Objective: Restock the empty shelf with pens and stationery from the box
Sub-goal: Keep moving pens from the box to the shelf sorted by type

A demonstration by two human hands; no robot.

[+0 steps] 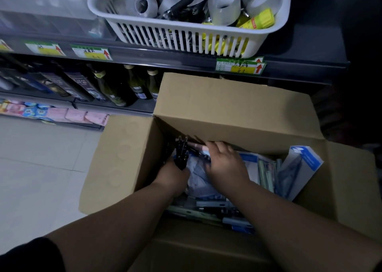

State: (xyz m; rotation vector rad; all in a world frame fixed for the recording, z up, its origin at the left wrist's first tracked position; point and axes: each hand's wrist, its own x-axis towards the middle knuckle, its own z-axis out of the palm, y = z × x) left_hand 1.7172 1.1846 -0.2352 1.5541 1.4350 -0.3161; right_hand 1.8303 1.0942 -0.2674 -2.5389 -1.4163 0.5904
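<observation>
L hand (175, 175) gripped a bunch of black pens (182, 154) upright inside the box (124, 160), R hand (226, 165) lay w/ fingers curled over the packs (251, 162) (couldn't tell if it held any), so the step likely needed a firm bundle, lifted clear of the flap (227, 106) & up to the white basket (186, 38).

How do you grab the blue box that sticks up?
Pinch the blue box by its raised top end, coming from above. It leans at the carton's right side, so the top pokes free while its lower end is wedged among other stock.
</observation>
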